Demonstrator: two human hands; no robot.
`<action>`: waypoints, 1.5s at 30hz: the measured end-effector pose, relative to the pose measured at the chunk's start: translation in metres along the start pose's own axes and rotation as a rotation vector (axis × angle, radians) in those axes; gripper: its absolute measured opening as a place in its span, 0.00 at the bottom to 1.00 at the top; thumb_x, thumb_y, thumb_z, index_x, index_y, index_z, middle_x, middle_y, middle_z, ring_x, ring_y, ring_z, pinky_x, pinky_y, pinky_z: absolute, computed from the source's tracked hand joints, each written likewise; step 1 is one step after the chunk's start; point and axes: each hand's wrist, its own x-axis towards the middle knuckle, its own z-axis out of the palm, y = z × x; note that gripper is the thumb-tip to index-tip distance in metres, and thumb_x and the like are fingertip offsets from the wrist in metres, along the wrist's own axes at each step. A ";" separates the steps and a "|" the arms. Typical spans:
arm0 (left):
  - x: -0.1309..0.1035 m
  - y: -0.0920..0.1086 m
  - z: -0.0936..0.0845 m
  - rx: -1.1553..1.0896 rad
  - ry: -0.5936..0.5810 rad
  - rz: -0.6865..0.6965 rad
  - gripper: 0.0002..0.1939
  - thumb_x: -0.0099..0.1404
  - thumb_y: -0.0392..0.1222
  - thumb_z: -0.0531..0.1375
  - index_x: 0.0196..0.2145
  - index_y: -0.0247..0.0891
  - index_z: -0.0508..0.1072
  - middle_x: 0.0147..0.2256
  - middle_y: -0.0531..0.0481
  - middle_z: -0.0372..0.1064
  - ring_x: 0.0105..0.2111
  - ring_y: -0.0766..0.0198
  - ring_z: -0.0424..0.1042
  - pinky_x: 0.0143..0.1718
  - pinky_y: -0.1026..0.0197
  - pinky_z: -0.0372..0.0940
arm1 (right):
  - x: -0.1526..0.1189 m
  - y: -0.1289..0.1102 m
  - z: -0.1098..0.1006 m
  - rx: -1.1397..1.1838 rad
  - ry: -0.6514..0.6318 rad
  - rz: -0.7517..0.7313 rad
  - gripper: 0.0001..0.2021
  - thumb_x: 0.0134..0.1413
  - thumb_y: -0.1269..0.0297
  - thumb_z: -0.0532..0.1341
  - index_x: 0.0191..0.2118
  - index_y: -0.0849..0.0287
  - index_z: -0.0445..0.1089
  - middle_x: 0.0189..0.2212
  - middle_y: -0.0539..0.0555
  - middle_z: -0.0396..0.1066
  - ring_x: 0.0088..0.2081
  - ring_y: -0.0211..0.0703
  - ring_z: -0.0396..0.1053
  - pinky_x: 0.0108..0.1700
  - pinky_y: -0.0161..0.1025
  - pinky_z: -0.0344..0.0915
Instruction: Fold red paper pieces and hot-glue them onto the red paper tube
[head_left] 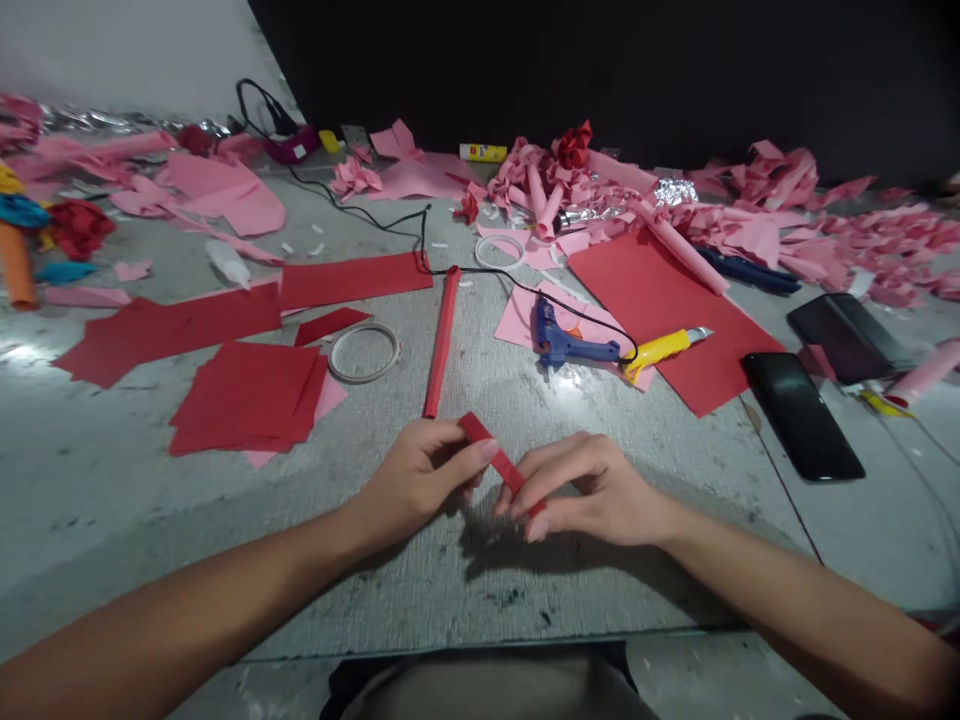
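Note:
A short folded red paper strip [504,466] is held slantwise above the table near its front edge. My left hand [427,472] pinches its upper left end between thumb and fingers. My right hand [589,488] grips the lower right end, thumb below and fingers above. Just beyond my left hand lies a longer folded red paper stick [442,345], pointing away from me. Left of that stick are a roll of tape [365,352] and a stack of red paper squares [244,398].
A blue glue gun [574,345], a yellow cutter [664,350] and a large red sheet [675,310] lie right of centre. A black phone [804,415] is farther right. Crumpled pink paper [780,180] lines the back. A black cord crosses the table.

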 end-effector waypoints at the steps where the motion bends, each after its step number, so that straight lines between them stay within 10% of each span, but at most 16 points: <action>1: 0.000 -0.001 -0.001 -0.044 0.011 -0.032 0.23 0.74 0.57 0.63 0.29 0.35 0.76 0.22 0.53 0.69 0.21 0.69 0.67 0.21 0.67 0.62 | -0.001 -0.001 0.000 0.014 0.009 0.016 0.08 0.57 0.68 0.78 0.43 0.56 0.87 0.37 0.56 0.84 0.30 0.37 0.79 0.34 0.34 0.79; 12: 0.005 0.000 0.001 -0.168 0.143 -0.039 0.18 0.70 0.51 0.68 0.29 0.35 0.76 0.21 0.54 0.69 0.19 0.71 0.68 0.18 0.69 0.64 | 0.000 0.006 -0.017 0.309 0.241 0.084 0.12 0.69 0.56 0.68 0.41 0.60 0.84 0.28 0.54 0.81 0.24 0.35 0.72 0.25 0.30 0.70; 21: 0.003 -0.005 -0.001 -0.299 0.078 -0.108 0.20 0.70 0.55 0.69 0.29 0.35 0.78 0.24 0.51 0.72 0.22 0.69 0.71 0.19 0.69 0.64 | 0.002 0.000 -0.011 0.064 0.205 0.151 0.12 0.71 0.61 0.65 0.38 0.60 0.83 0.27 0.52 0.80 0.22 0.33 0.70 0.26 0.31 0.69; 28: 0.008 -0.002 -0.004 -0.448 -0.088 -0.127 0.19 0.66 0.54 0.71 0.28 0.35 0.83 0.24 0.48 0.75 0.22 0.68 0.72 0.24 0.67 0.68 | -0.002 -0.007 -0.003 -0.314 0.067 -0.195 0.18 0.68 0.73 0.66 0.60 0.52 0.80 0.43 0.55 0.84 0.40 0.39 0.79 0.43 0.37 0.76; 41: 0.003 0.004 0.002 0.151 0.064 0.168 0.15 0.76 0.47 0.64 0.36 0.37 0.85 0.26 0.51 0.73 0.27 0.69 0.69 0.31 0.65 0.63 | -0.001 -0.003 -0.004 -0.215 0.022 -0.133 0.05 0.62 0.69 0.73 0.44 0.58 0.85 0.36 0.55 0.83 0.35 0.38 0.78 0.41 0.37 0.75; 45: 0.001 0.001 -0.001 -0.142 -0.055 0.118 0.12 0.75 0.46 0.66 0.52 0.44 0.85 0.32 0.50 0.76 0.28 0.69 0.72 0.32 0.66 0.68 | 0.000 -0.004 -0.007 -0.032 0.028 -0.035 0.06 0.61 0.70 0.75 0.44 0.57 0.86 0.37 0.55 0.82 0.34 0.37 0.78 0.38 0.35 0.77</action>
